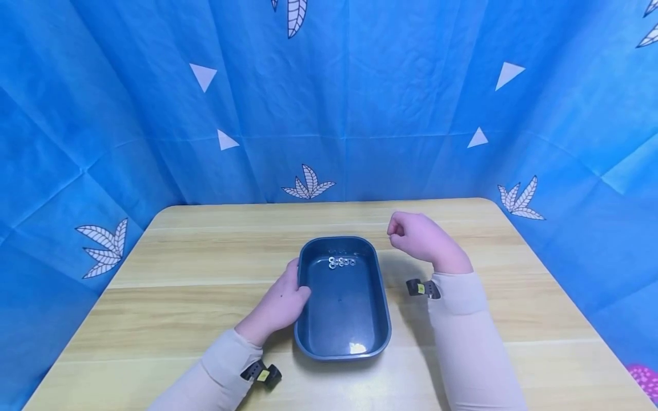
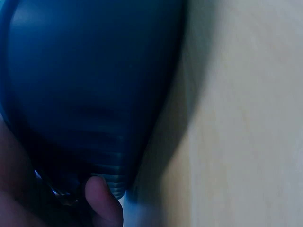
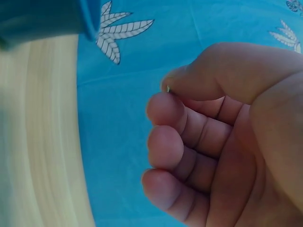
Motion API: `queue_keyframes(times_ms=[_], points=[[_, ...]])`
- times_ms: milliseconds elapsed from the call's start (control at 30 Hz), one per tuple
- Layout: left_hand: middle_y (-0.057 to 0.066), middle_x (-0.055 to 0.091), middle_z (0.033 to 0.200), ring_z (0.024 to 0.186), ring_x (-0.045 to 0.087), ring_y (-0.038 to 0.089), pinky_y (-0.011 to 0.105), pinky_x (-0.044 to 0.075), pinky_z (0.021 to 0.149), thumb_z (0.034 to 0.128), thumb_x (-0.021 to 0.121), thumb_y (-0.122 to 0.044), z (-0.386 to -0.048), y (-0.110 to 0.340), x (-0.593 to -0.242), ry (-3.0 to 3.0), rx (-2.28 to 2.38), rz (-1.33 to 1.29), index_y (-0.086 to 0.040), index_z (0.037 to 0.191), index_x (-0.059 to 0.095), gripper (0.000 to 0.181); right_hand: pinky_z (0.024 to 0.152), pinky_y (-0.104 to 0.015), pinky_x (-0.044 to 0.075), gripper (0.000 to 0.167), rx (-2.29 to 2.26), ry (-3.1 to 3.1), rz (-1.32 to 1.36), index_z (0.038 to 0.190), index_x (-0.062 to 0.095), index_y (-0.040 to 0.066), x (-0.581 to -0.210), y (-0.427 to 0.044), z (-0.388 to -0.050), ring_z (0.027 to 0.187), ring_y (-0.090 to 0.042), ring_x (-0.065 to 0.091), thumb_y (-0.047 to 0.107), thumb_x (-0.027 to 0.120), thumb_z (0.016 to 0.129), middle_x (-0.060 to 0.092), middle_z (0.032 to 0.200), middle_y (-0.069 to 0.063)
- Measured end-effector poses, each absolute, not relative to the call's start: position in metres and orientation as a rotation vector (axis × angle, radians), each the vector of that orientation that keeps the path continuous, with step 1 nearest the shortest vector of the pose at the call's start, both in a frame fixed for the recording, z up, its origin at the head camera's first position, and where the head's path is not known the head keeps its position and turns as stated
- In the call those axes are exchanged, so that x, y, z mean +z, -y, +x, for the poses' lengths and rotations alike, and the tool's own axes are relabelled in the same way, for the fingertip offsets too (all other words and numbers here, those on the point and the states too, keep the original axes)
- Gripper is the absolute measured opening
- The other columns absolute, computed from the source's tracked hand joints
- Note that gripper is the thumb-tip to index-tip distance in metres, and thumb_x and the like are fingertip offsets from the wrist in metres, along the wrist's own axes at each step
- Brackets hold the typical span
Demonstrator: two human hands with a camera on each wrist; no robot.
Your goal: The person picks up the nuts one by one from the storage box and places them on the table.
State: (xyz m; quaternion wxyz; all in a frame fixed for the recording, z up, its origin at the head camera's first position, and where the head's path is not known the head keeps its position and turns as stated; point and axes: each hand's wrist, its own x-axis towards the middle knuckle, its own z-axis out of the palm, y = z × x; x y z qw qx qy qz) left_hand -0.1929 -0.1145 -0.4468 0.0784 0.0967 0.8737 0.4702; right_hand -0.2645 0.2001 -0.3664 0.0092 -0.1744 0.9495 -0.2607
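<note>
A dark blue plastic tray (image 1: 339, 308) stands over the middle of the table. My left hand (image 1: 280, 299) grips its left side, with the thumb over the rim; in the left wrist view the tray's outer wall (image 2: 94, 71) fills much of the picture. Several small silvery ring-shaped nuts (image 1: 341, 262) lie together near the tray's far end. To the right of the tray, my right hand (image 1: 424, 240) is raised above the table. Its thumb and index finger pinch a tiny shiny metal piece (image 3: 168, 88), of which only an edge shows. The other fingers are curled.
A light wood-grain table (image 1: 195, 274) extends around the tray. Blue cloth (image 1: 360, 103) with white leaf and triangle prints hangs behind it and at both sides. Something pink and dotted (image 1: 642, 379) shows at the right edge.
</note>
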Motion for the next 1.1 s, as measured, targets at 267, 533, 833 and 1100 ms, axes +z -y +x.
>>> queue_keyframes(times_ms=[267,533,833,1100], points=[[0.013,0.034,0.160,0.144,0.036,0.034,0.058,0.034,0.111,0.0996,0.045,-0.012,-0.194,0.115,-0.448,-2.631,1.390,0.281,-0.007,0.160,0.017,0.067,0.068,-0.038,0.047,0.008,-0.774,-2.920,-0.506,0.092,0.063,0.012,-0.371,-0.208,-0.268,0.072,-0.021,0.054,0.008,0.058,0.088,0.059,0.080,-0.002],[0.013,0.036,0.159,0.142,0.039,0.034,0.058,0.036,0.109,0.0993,0.045,-0.012,-0.194,0.115,-0.447,-2.628,1.403,0.284,-0.006,0.159,0.019,0.066,0.065,-0.036,0.045,0.005,-0.751,-2.885,-0.522,0.089,0.064,0.011,-0.382,-0.210,-0.272,0.068,-0.019,0.051,0.011,0.058,0.089,0.058,0.076,-0.001],[0.013,0.038,0.158,0.142,0.039,0.032,0.056,0.034,0.112,0.0982,0.046,-0.011,-0.194,0.115,-0.447,-2.636,1.396,0.290,-0.006,0.159,0.021,0.066,0.068,-0.037,0.046,0.005,-0.738,-2.833,-0.475,0.091,0.063,0.010,-0.388,-0.208,-0.272,0.076,-0.022,0.053,0.009,0.059,0.089,0.059,0.082,-0.003],[0.015,0.039,0.157,0.142,0.039,0.032,0.056,0.033,0.113,0.0978,0.046,-0.010,-0.194,0.115,-0.446,-2.635,1.396,0.303,-0.004,0.158,0.022,0.065,0.075,-0.039,0.048,0.003,-0.733,-2.792,-0.439,0.093,0.063,0.010,-0.395,-0.208,-0.274,0.085,-0.024,0.056,0.010,0.061,0.090,0.062,0.089,-0.004]])
